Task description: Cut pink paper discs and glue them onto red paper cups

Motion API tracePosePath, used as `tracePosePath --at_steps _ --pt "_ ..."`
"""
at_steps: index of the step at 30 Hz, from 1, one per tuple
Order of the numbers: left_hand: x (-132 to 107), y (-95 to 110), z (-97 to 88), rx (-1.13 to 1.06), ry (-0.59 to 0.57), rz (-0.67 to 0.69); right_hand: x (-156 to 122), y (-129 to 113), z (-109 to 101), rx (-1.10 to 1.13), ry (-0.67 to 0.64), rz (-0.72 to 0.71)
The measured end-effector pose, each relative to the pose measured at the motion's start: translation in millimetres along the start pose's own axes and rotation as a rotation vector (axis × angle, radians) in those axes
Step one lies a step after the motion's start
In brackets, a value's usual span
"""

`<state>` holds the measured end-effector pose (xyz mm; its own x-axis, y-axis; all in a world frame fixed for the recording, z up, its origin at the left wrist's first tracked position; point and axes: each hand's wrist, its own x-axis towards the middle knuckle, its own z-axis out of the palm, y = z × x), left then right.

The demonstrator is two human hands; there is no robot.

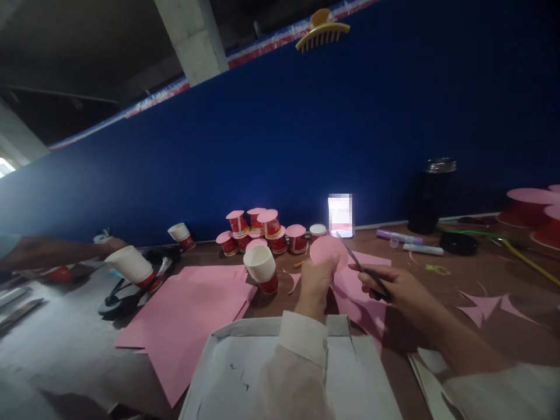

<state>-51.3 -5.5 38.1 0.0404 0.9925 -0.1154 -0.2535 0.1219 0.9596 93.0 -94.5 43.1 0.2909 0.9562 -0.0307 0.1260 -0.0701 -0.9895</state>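
My left hand (318,280) pinches a round pink paper disc (326,251) near its lower right edge. In my right hand (391,284) is a pair of dark scissors (371,277), the blades pointing up and left beside the disc's right edge. Whether the blades touch the paper I cannot tell. Under both hands lies a sheet of pink paper (363,309) with a cut edge. A stack of white paper cups (260,262) with a red cup at the bottom stands left of my left hand.
Red cups topped with pink discs (270,224) stand against the blue partition (219,146). Pink sheets (188,309) lie left, a white box lid (236,367) in front. Markers (399,237), a black bottle (431,198) and pink scraps (481,306) are right. Another person's arm (65,251) reaches in left.
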Motion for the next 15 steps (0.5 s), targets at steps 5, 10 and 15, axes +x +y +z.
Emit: tracePosePath --at_steps 5,10,15 --pt "-2.5 1.9 -0.4 0.031 -0.028 0.015 2.2 2.8 -1.4 0.059 -0.005 0.013" --pt "-1.0 2.2 -1.8 0.011 -0.048 -0.019 2.0 2.2 -3.6 0.047 -0.006 0.032" --pt "1.2 1.2 -2.1 0.005 -0.039 -0.020 1.5 -0.2 -5.8 0.006 -0.009 0.031"
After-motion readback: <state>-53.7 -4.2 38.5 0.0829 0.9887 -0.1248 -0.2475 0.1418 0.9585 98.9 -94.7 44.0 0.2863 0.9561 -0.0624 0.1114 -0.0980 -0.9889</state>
